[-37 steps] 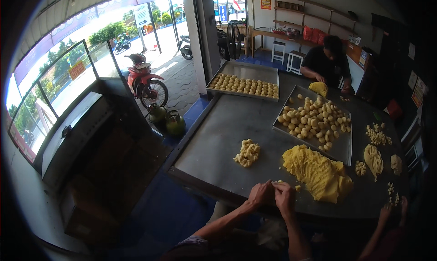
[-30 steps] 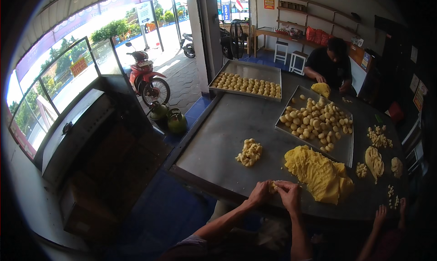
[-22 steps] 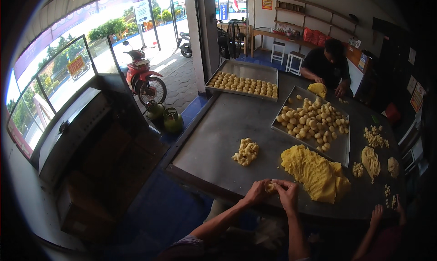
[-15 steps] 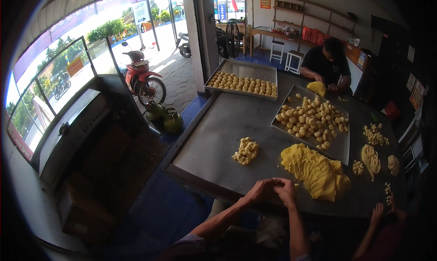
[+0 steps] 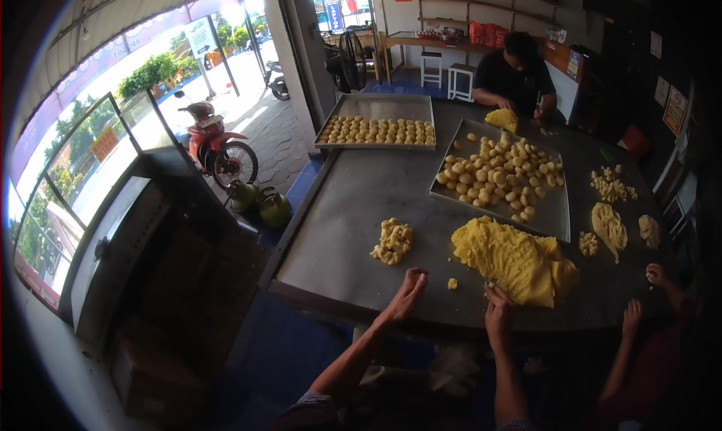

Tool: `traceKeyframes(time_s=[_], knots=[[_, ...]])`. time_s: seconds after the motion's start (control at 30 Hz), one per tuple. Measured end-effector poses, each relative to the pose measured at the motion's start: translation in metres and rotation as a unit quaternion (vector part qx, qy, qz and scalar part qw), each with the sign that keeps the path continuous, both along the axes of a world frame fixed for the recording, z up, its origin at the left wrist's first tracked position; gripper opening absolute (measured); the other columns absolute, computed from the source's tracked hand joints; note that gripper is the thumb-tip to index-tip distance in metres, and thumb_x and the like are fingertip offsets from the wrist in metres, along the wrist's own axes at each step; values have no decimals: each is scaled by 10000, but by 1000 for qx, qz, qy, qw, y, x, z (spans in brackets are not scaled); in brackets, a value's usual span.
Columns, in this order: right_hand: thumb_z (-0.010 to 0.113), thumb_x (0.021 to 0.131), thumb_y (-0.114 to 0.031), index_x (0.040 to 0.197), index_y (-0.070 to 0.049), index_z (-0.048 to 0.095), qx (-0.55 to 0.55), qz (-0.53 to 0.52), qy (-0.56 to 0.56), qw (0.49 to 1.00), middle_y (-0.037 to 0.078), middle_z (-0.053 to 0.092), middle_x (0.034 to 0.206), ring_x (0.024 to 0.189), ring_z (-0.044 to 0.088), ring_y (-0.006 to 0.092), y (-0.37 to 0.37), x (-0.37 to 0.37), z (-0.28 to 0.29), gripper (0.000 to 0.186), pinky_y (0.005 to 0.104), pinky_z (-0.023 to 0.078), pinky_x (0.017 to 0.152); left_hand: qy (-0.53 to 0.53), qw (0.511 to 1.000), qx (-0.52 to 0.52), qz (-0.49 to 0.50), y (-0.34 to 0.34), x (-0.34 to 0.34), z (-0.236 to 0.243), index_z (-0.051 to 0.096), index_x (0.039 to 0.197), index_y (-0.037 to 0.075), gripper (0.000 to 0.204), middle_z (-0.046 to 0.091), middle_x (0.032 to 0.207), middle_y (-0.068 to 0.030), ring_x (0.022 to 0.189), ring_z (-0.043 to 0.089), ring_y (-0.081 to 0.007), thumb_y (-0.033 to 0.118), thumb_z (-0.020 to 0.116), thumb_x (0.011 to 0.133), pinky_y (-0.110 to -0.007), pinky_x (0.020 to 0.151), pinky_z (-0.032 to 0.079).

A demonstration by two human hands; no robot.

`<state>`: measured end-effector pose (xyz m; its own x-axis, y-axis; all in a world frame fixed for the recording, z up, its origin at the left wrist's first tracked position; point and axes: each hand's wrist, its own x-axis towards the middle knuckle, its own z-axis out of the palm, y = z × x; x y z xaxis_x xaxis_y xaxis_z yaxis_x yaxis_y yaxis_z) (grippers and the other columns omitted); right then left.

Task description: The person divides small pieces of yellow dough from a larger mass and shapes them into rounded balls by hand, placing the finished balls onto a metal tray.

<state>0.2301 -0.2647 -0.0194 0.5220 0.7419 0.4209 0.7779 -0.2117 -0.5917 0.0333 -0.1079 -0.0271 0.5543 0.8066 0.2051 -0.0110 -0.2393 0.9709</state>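
Observation:
My left hand (image 5: pixel 407 294) is over the table's near edge, fingers curled together, just below a heap of pale dough pieces (image 5: pixel 392 241). Whether something small sits at its fingertips is hard to make out. My right hand (image 5: pixel 498 315) pinches at the lower left edge of a large mass of yellow dough (image 5: pixel 511 258), with a bit of dough showing at the fingertips. Between my hands a small yellow dough lump (image 5: pixel 452 283) lies on the metal table (image 5: pixel 331 220).
Beyond the dough mass stands a tray (image 5: pixel 562 219) of dough balls; another tray (image 5: pixel 383 106) holds rows of them. A person (image 5: pixel 519 74) works across the table. A co-worker's hands (image 5: pixel 632 318) are at the right, near more dough pieces (image 5: pixel 611 184).
My hands, together before, have parted: the left moved left, the right reached to the yellow dough's edge. The small lump between them now shows. The view has shifted slightly.

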Motion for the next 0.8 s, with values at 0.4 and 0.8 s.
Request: traceKeyframes(time_s=[0.4, 0.8], knots=[[568, 871, 20, 1209, -6, 659, -47, 149, -42, 987, 166, 682, 1085, 1048, 632, 364, 57, -21, 3, 351, 408, 535, 878, 193, 935, 297, -12, -5, -5, 21, 579, 1022, 15, 195, 637, 946, -188, 945, 594, -373, 195, 506, 1015, -425, 849, 482], [674, 833, -125, 1310, 48, 574, -163, -160, -399, 888, 203, 541, 1311, 1058, 571, 283, 81, 27, 17, 517, 324, 525, 872, 361, 870, 321, 99, 57, 38, 21, 571, 923, 32, 337, 651, 915, -176, 922, 603, -384, 318, 429, 1032, -487, 822, 446]])
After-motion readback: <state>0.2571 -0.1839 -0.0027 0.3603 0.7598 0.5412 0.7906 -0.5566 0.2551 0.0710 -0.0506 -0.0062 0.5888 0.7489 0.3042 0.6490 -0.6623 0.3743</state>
